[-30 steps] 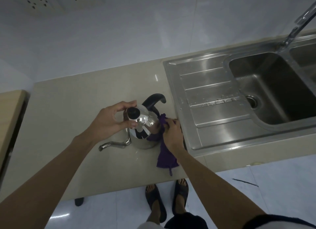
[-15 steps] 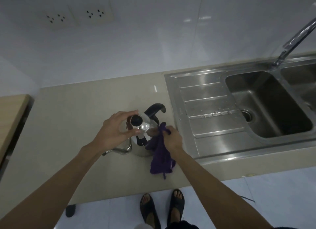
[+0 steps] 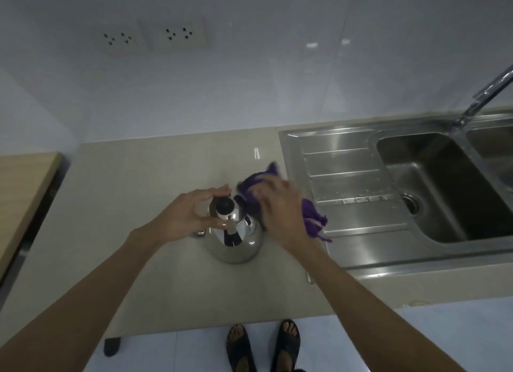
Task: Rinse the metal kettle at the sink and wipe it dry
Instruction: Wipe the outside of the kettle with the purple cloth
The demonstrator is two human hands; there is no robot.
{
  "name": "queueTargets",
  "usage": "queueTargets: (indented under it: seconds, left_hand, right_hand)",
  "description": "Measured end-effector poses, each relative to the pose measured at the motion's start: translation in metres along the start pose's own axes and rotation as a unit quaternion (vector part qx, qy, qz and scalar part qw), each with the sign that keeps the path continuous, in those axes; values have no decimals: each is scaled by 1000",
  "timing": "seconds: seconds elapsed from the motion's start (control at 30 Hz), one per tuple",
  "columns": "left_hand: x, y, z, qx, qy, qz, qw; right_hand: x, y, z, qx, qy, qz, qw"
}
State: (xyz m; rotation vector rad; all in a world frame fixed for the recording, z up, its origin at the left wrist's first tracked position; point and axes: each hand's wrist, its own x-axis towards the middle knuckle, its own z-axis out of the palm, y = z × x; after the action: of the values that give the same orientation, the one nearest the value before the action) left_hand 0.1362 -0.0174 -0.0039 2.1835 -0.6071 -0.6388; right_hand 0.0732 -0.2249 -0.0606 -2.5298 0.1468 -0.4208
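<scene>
The counter ran off the frame at the left, and the steel sink, just right of the right hand, was cut off at the right edge, as was the tap above it. The metal kettle stood upright on the counter between the two hands, its long axis vertical. Its spout, on the left side, was nearly all hidden under the left hand; only a bit of metal showed below the wrist. Which way the handle pointed could not be made out, since the cloth and right hand covered it.

The left hand was curled narrowly around the black lid knob, thumb and fingers touching the lid. The right hand was blurred, closed on the purple cloth, pressing it against the kettle's far right side.

Half a second earlier the cloth hung down the near right side of the kettle, and the black handle stood in plain view behind it; since then the right hand had gone up and round toward the back, cloth bunched under it, its tail lying over the sink's edge. The left hand had kept its hold on the lid.
</scene>
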Motion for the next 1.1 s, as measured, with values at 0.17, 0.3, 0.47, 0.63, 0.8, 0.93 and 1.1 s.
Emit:
queueTargets:
  seconds: [0.17, 0.3, 0.47, 0.63, 0.8, 0.93, 1.1]
  left_hand:
    - [-5, -6, 2, 61, 31, 33, 997]
    - [-7, -9, 2, 71, 58, 27, 995]
    - [-2, -3, 8, 73, 39, 32, 996]
    - [-7, -2, 4, 61, 58, 27, 996]
    - [-9, -2, -2, 59, 67, 28, 996]
    - [-9, -2, 6, 53, 64, 21, 996]
    - [-9, 0, 7, 75, 62, 21, 995]
  right_hand:
    - [-15, 28, -1, 4, -9, 104, 994]
    - [-27, -19, 7, 48, 35, 50, 997]
    - [-30, -13, 19, -39, 86, 53, 994]
    - [-21, 24, 7, 187, 70, 228, 953]
    - [-15, -16, 10, 13, 31, 68, 997]
    - [-30, 1, 21, 79, 89, 151, 981]
    - [-18, 38, 24, 377, 3, 365, 851]
